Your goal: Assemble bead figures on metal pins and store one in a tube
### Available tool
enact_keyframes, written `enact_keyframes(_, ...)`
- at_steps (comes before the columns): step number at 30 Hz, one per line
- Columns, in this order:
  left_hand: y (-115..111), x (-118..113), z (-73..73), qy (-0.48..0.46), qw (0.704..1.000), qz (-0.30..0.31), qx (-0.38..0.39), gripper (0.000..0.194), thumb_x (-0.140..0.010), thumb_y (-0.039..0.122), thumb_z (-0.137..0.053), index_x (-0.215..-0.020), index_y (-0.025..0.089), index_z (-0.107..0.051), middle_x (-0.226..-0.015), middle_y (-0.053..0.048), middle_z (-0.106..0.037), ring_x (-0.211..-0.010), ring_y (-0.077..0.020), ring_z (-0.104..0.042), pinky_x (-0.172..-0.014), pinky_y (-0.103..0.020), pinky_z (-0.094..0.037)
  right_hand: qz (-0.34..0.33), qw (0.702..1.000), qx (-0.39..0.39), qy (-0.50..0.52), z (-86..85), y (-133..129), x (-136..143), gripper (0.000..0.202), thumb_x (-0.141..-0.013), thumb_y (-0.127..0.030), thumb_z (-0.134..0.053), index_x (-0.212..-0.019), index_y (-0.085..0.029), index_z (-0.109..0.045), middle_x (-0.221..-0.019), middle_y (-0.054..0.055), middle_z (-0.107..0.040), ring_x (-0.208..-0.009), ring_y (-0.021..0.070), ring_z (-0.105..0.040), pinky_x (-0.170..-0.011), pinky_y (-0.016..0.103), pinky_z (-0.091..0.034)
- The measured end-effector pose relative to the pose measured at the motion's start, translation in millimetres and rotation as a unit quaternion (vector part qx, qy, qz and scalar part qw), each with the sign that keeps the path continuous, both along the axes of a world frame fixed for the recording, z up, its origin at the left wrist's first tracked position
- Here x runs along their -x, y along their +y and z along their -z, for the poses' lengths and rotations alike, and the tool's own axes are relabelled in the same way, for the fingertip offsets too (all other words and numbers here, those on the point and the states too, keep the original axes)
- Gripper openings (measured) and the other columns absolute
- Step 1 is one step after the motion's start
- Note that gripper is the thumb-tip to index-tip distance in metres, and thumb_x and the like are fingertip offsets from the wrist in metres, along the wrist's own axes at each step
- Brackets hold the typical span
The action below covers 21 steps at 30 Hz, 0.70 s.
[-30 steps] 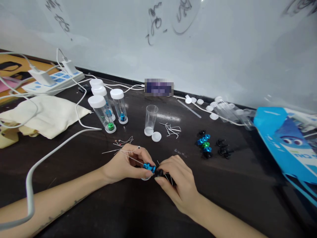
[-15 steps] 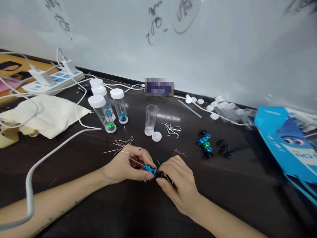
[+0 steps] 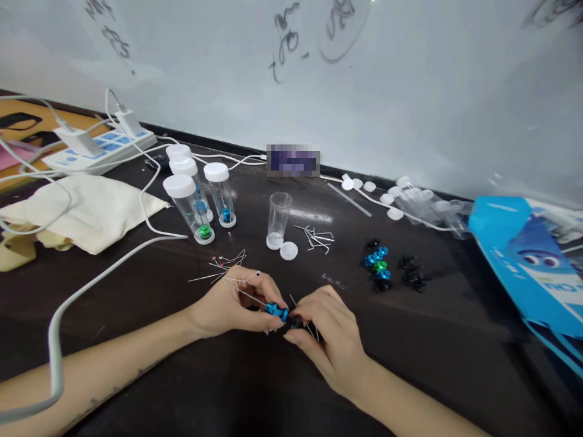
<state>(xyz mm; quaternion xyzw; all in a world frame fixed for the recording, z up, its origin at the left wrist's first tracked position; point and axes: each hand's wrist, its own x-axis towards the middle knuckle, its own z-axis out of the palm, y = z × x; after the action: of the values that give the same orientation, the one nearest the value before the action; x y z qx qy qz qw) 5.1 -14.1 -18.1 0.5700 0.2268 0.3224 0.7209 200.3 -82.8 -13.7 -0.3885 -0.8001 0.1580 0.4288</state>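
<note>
My left hand (image 3: 246,303) pinches a small blue metal fitting (image 3: 276,311) between thumb and fingers. Out of its upper-left end runs a thin metal wire (image 3: 248,294), slanting back over the hand. At the fitting's right end, the thumb and fingers of my right hand (image 3: 328,334) close on a small black part (image 3: 295,321). Whether the two parts are joined cannot be told. Thin metal rods stick out around the right fingers. Just beyond my left hand lie several thin wires (image 3: 228,261), some with small beads at the end.
Several capped clear tubes (image 3: 221,188) stand at left. An uncapped tube (image 3: 279,215), a white cap (image 3: 288,250) and hex keys (image 3: 314,238) lie mid-table. Coloured metal fittings (image 3: 379,265) and black clips (image 3: 412,273) sit right, near a blue bag (image 3: 523,261). A white cable (image 3: 55,340) crosses at left.
My right thumb and fingers have shifted slightly on the black part, which shows a little more. My left hand and the blue fitting have barely moved.
</note>
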Motion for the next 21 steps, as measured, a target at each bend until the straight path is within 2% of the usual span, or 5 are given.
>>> enact_keyframes(2,0.8,0.3,-0.3,-0.001,1.000,-0.005,-0.004,0.017,-0.065,0.005,-0.080,-0.077,0.013,-0.073,-0.075,-0.003,-0.071,-0.066,-0.0127,-0.066,-0.060,-0.021,-0.052,0.016,1.000,-0.012,-0.004,1.9,-0.5,-0.3,0.005,-0.092,-0.021,-0.061,-0.094,-0.016,-0.059,-0.081,0.006,-0.065,-0.074,0.0193,-0.059,-0.068,0.034,-0.043)
enact_keyframes(5,1.1,0.8,-0.4,-0.006,1.000,-0.008,0.004,0.017,-0.065,0.004,-0.080,-0.077,0.013,-0.072,-0.075,-0.003,-0.071,-0.067,-0.0132,-0.067,-0.061,-0.022,-0.053,0.028,0.999,-0.031,-0.005,3.2,-0.8,-0.8,0.013,-0.089,-0.011,-0.062,-0.100,-0.017,-0.059,-0.086,0.007,-0.065,-0.076,0.0192,-0.059,-0.069,0.034,-0.044)
enact_keyframes(10,-1.1,0.8,-0.1,0.000,1.000,-0.003,-0.002,0.016,-0.064,0.006,-0.081,-0.077,0.012,-0.073,-0.074,-0.003,-0.071,-0.061,-0.0118,-0.065,-0.057,-0.021,-0.052,0.000,1.000,0.003,0.001,-0.3,-0.2,-0.7,0.017,-0.095,-0.031,-0.057,-0.086,-0.017,-0.058,-0.074,0.005,-0.064,-0.067,0.0188,-0.058,-0.066,0.035,-0.042)
enact_keyframes(16,1.2,0.5,-0.3,-0.003,1.000,-0.011,0.007,0.017,-0.064,0.004,-0.080,-0.076,0.013,-0.072,-0.076,-0.003,-0.071,-0.069,-0.0126,-0.067,-0.063,-0.021,-0.053,0.029,0.999,-0.026,-0.004,0.6,0.3,0.3,0.012,-0.090,-0.014,-0.063,-0.101,-0.017,-0.059,-0.087,0.007,-0.066,-0.077,0.0197,-0.060,-0.068,0.034,-0.044)
enact_keyframes(21,0.9,0.8,1.1,-0.001,1.000,-0.006,-0.008,0.017,-0.064,0.006,-0.081,-0.077,0.013,-0.073,-0.074,-0.003,-0.071,-0.064,-0.0124,-0.065,-0.059,-0.021,-0.052,0.006,1.000,0.001,0.004,-0.8,1.1,0.5,0.014,-0.094,-0.029,-0.059,-0.087,-0.017,-0.058,-0.074,0.004,-0.063,-0.067,0.0185,-0.057,-0.065,0.034,-0.043)
